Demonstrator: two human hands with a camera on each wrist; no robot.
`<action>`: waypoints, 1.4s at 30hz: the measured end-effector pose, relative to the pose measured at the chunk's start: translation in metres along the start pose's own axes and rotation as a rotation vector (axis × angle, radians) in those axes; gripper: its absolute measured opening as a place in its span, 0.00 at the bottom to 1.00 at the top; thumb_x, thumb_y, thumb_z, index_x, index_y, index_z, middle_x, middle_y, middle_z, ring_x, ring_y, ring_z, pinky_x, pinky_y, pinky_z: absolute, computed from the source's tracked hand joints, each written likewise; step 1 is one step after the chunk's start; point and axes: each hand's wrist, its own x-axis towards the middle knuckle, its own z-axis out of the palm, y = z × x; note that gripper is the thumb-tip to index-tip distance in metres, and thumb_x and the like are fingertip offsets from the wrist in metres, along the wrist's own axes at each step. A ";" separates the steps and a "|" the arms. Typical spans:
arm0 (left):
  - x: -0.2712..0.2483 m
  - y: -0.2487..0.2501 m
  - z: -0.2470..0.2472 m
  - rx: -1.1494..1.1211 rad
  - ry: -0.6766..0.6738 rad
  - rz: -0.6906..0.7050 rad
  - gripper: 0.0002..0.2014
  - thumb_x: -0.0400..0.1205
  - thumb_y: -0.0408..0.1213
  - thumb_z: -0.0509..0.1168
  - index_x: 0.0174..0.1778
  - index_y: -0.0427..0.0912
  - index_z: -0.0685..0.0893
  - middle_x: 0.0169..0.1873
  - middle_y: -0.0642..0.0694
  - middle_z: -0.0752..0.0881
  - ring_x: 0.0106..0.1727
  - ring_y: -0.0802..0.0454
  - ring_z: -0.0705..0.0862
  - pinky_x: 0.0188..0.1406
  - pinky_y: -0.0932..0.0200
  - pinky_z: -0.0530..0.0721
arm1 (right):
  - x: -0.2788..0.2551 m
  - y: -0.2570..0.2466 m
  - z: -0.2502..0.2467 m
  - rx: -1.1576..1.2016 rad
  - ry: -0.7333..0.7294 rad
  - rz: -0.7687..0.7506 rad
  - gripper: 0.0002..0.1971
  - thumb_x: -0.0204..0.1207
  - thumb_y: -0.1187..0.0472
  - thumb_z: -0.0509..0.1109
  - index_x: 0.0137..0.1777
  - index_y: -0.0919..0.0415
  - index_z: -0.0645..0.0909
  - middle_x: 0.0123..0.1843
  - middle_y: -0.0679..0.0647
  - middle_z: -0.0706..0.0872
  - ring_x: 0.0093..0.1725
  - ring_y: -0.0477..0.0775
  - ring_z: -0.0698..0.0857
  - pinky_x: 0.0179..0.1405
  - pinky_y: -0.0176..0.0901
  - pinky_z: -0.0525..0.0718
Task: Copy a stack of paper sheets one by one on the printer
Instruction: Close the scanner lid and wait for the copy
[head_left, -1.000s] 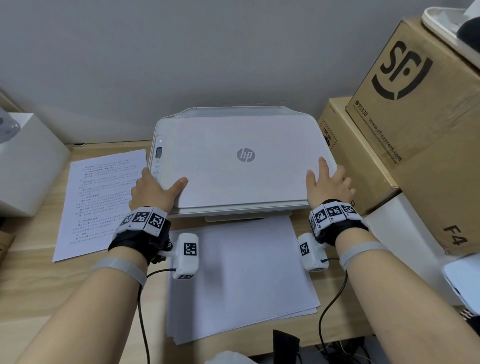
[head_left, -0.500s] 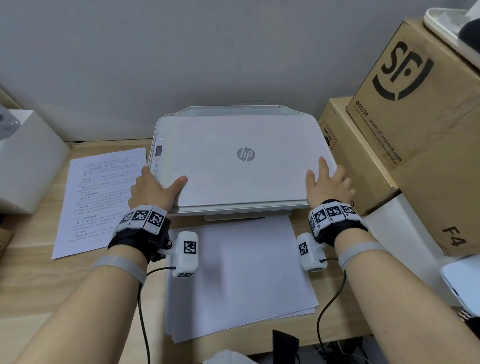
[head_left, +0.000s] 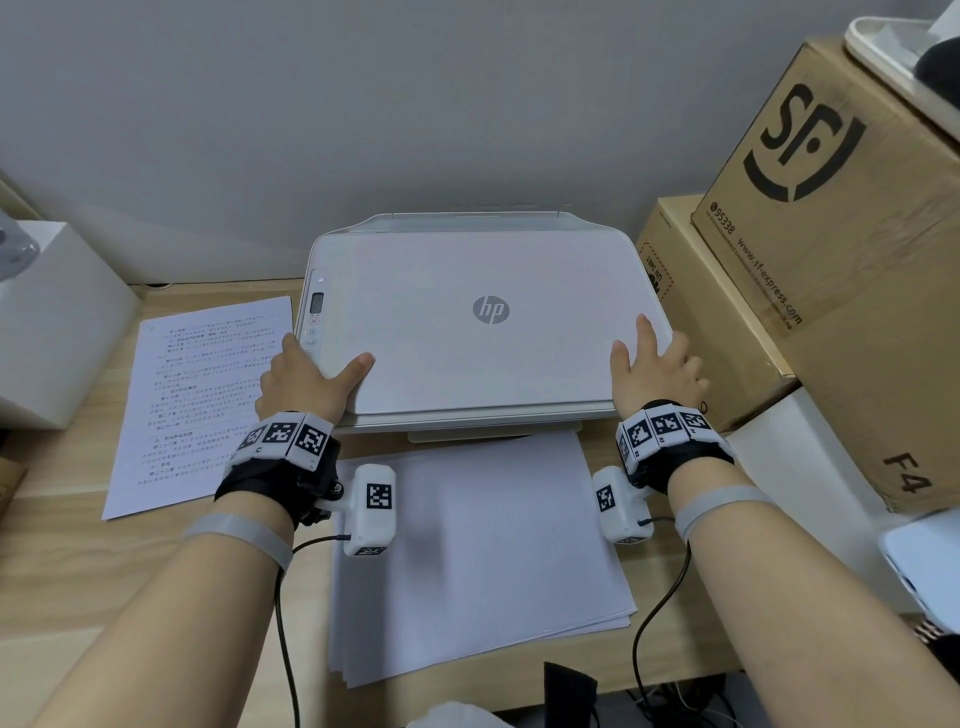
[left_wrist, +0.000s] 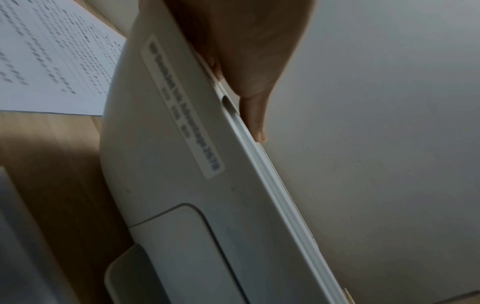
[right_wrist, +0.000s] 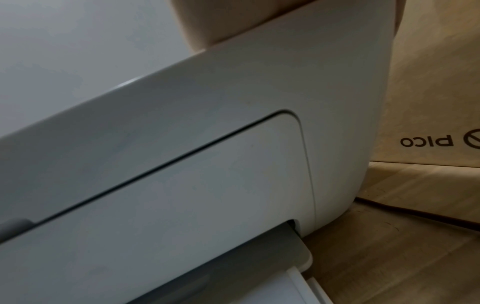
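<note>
While the printer lid (head_left: 488, 317) lies closed, both flat hands press its front corners.

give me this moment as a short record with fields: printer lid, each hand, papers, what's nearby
printer lid: HP printer lid down, flat
left hand: left hand on the lid's front left corner, thumb lying on top
right hand: right hand on the lid's front right corner, fingers spread
papers: blank stack on the desk in front of the printer; printed sheet to its left
nearby: cardboard boxes to the right
</note>
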 end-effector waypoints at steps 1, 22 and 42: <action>0.000 0.000 0.000 0.001 -0.001 0.000 0.45 0.72 0.64 0.68 0.75 0.36 0.63 0.70 0.33 0.73 0.70 0.31 0.71 0.66 0.34 0.72 | 0.000 0.000 0.000 0.000 0.000 0.000 0.28 0.84 0.42 0.44 0.82 0.45 0.50 0.79 0.61 0.58 0.70 0.67 0.68 0.68 0.60 0.66; 0.001 -0.002 0.000 0.003 -0.006 0.009 0.45 0.72 0.64 0.68 0.75 0.36 0.63 0.69 0.33 0.74 0.69 0.31 0.72 0.66 0.35 0.72 | -0.002 0.000 -0.002 0.057 0.025 0.003 0.35 0.83 0.42 0.49 0.82 0.65 0.50 0.83 0.61 0.56 0.74 0.67 0.66 0.71 0.58 0.64; -0.008 -0.004 -0.015 -0.073 -0.167 0.093 0.33 0.76 0.60 0.67 0.77 0.61 0.69 0.75 0.34 0.66 0.75 0.32 0.66 0.75 0.38 0.66 | -0.005 0.020 -0.024 0.438 -0.175 0.005 0.44 0.75 0.41 0.67 0.82 0.65 0.53 0.84 0.60 0.52 0.82 0.60 0.56 0.79 0.54 0.60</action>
